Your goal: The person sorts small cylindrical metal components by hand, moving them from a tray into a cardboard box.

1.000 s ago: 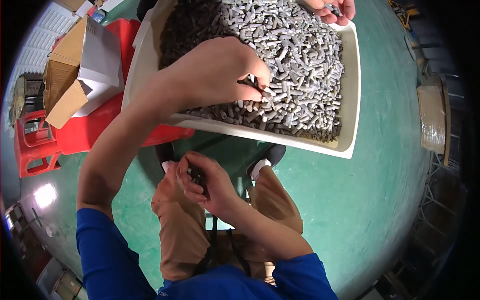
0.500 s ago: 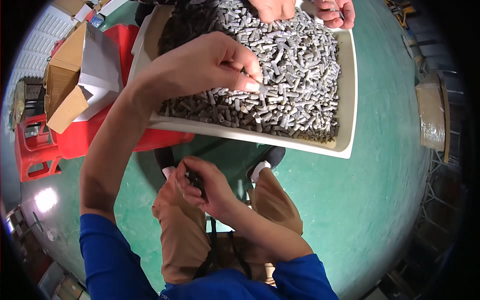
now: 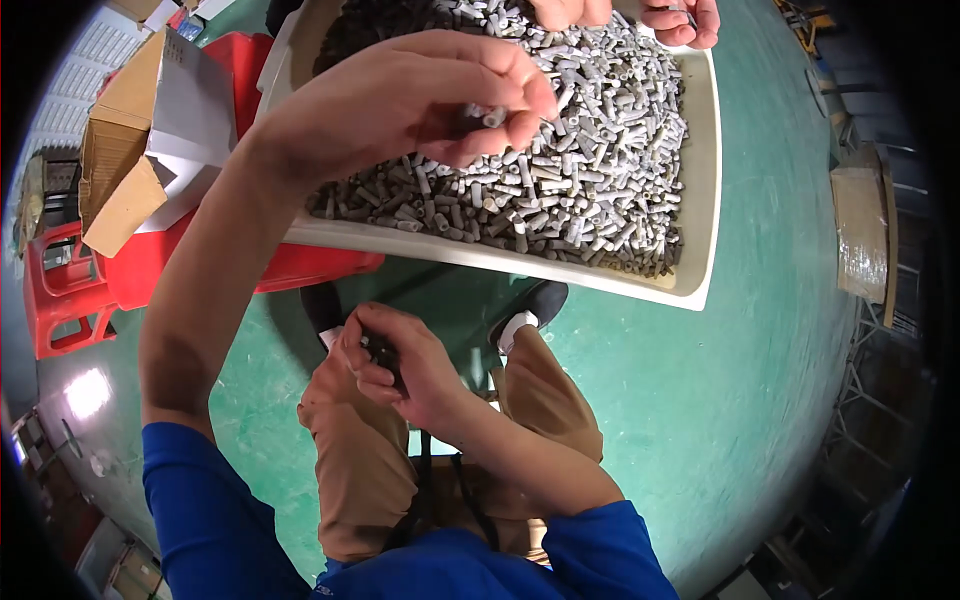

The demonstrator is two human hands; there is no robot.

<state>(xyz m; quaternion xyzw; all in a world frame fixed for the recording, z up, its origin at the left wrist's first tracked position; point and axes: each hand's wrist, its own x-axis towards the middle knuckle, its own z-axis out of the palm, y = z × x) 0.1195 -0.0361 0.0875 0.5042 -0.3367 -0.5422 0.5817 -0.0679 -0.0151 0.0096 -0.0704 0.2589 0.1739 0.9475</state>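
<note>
A white tray (image 3: 500, 262) is heaped with small grey tubular pieces (image 3: 610, 160). Over the heap, my left hand (image 3: 440, 95) is closed with thumb and fingertips together; a grey tubular piece (image 3: 492, 118) shows inside the curl of its fingers. Lower down, in front of my lap, my right hand (image 3: 405, 365) is curled around several dark grey pieces (image 3: 380, 352), partly hidden by the fingers. At the tray's far edge are another person's hands (image 3: 683, 20): one rests on the heap, the other has curled fingers with a small piece between them.
An open cardboard box (image 3: 185, 130) sits on a red plastic stool (image 3: 330, 262) left of the tray. Another red stool (image 3: 65, 300) stands farther left. Green floor (image 3: 740, 400) extends to the right, with a wrapped brown package (image 3: 862, 225) near the right rim.
My left hand has risen from the heap and turned, its fingertips moving slightly right and away from me. My right hand stays nearly where it was, still closed around the pieces.
</note>
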